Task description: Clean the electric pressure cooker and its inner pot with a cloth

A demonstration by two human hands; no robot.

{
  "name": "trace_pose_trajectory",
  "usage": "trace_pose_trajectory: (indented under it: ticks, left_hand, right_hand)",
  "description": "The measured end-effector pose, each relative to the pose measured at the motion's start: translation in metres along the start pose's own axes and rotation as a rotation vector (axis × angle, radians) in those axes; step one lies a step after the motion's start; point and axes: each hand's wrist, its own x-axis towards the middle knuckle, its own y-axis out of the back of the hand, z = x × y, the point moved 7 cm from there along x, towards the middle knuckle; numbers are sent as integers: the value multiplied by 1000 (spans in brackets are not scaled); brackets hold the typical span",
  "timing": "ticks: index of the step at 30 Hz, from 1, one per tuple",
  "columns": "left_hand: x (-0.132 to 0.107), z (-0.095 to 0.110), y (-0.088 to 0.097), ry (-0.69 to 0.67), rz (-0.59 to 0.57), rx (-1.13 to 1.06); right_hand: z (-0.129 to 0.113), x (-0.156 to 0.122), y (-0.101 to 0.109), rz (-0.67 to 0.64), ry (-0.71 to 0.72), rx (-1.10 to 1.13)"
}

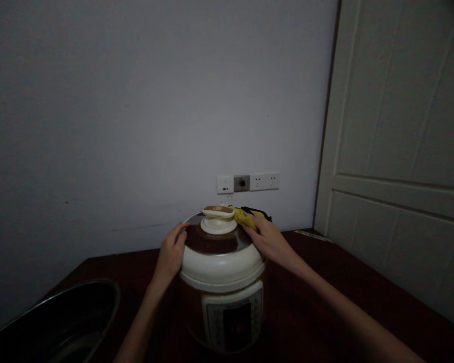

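Observation:
An electric pressure cooker (221,267) with a white rim, a brown lid top and a front control panel stands upright before me. On top sits its lid handle (218,212), brown and cream. My left hand (172,249) rests against the left side of the lid, fingers laid over the rim and holding nothing I can see. At the right of the lid, my right hand (263,234) grips a yellow cloth (245,218) and presses it near the handle. Part of the cloth is hidden behind the fingers.
A large metal basin (115,290) stands at the lower left on the dark red table (302,282). Wall sockets (264,181) sit behind the cooker. A black and yellow object (267,215) lies behind my right hand. A pale panelled door (401,151) borders the right side.

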Motion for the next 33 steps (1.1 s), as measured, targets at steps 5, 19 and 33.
trace_pose_trajectory:
  ticks: [5,19,33]
  left_hand:
    - [0,1,1,-9,21,0]
    - [1,0,-1,-33,-2,4]
    - [6,-6,-2,26,-44,-86]
  right_hand:
    - [-28,-58,1,138,123,128]
    - [4,-57,8,199,8,297]
    - [-68,-133,-36,78,532,101]
